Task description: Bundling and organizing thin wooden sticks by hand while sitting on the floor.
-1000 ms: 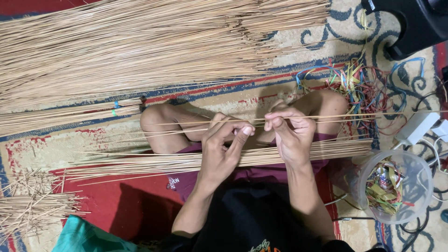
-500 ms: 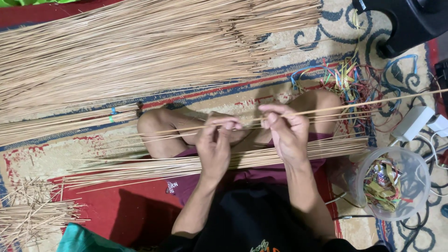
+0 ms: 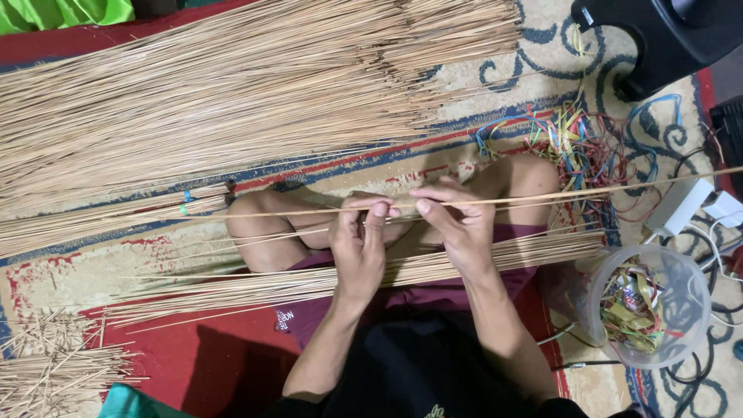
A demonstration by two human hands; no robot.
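I sit cross-legged on a patterned carpet. My left hand [image 3: 361, 236] and my right hand [image 3: 457, 220] are side by side, both pinching one long thin bamboo stick [image 3: 588, 188] that runs level from far left to the right edge. Their fingertips almost meet at the stick's middle. Below my hands a loose bundle of thin sticks [image 3: 255, 286] lies across my lap and legs.
A huge pile of long sticks [image 3: 232, 93] covers the carpet ahead. Short stick offcuts [image 3: 54, 371] lie at the lower left. Coloured strings [image 3: 580, 143] are tangled at the right, near a clear plastic tub [image 3: 646, 306], white cables and a black stool [image 3: 665, 39].
The view has shifted slightly. My hands have drawn closer together along the stick, and the stick now lies flatter and reaches further right.
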